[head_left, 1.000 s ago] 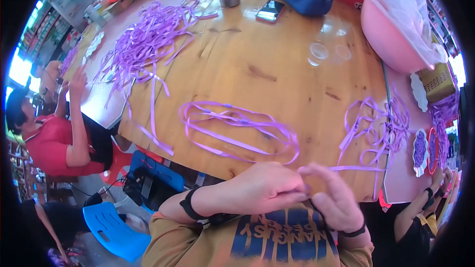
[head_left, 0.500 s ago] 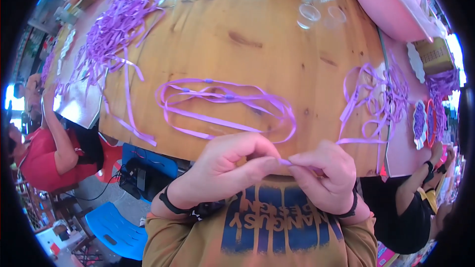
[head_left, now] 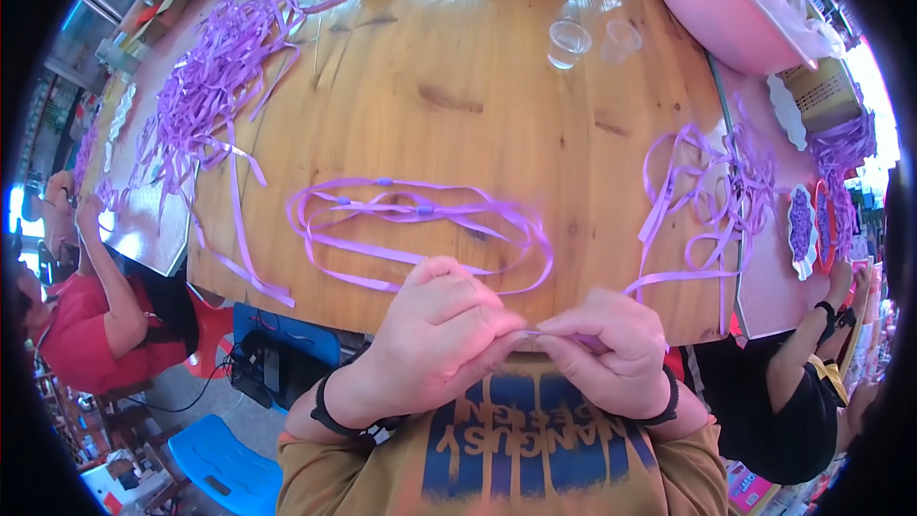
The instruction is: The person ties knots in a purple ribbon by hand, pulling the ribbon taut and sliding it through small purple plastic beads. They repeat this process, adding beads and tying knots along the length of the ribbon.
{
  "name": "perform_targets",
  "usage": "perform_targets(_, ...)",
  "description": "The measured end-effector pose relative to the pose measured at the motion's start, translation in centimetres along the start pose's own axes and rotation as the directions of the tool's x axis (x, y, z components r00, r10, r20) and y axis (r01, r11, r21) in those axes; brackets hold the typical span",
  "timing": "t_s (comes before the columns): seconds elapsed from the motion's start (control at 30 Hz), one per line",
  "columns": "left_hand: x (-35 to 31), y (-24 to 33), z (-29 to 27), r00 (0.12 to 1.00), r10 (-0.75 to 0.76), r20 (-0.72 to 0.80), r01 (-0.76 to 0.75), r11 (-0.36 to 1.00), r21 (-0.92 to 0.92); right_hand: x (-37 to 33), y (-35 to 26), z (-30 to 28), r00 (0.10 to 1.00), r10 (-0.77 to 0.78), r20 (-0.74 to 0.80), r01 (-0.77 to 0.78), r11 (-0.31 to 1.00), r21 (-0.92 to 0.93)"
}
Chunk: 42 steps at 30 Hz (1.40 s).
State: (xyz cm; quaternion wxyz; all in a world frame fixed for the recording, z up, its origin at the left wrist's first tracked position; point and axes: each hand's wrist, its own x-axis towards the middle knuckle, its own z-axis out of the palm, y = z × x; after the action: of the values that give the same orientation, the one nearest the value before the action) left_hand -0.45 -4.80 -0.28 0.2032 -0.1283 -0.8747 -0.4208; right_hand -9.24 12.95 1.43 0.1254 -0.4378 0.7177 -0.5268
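While pinching purple ribbon (head_left: 531, 333), left hand (head_left: 435, 334) & right hand (head_left: 611, 352) touch.

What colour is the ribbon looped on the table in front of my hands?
Light purple; the looped ribbon on the wooden table shows best in the head view.

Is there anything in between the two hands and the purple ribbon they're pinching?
No. The left hand and right hand already pinch the purple ribbon between their fingertips, close to the chest. Nothing visible sits between them; the looped ribbons lie further out on the table.
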Motion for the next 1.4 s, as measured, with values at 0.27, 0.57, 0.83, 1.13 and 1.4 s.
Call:
perform_targets(0.27, -1.0, 1.2, -0.4, 0.936, -0.323, 0.142, 0.341, 0.727, -0.596, -0.9, 1.2, 0.8, 0.995, 0.092, 0.037, -0.096, 0.989, 0.111)
perform_targets(0.57, 0.3, 0.6, 0.9, 0.982, -0.182, 0.056, 0.180, 0.983, 0.040, -1.0, 1.8, 0.9, 0.997, -0.070, 0.013, 0.071, 0.988, -0.139)
perform_targets(0.83, 1.1, 0.9, 0.5, 0.888, -0.326, 0.325, 0.449, 0.771, -0.452, -0.6, 1.7, 0.1, 1.000, 0.011, 0.001, -0.011, 0.984, 0.176)
perform_targets(1.13, 0.9, 1.0, 1.1, 0.650, -0.478, 0.591, 0.733, 0.190, -0.653, -1.0, 2.1, -0.7, 0.999, -0.037, -0.005, 0.037, 0.977, 0.212)
perform_targets(1.4, 1.6, 1.2, 1.5, 0.589, -0.473, 0.655, 0.708, -0.090, -0.701, -1.5, 2.0, -0.6, 0.973, -0.221, -0.067, 0.218, 0.975, -0.044)
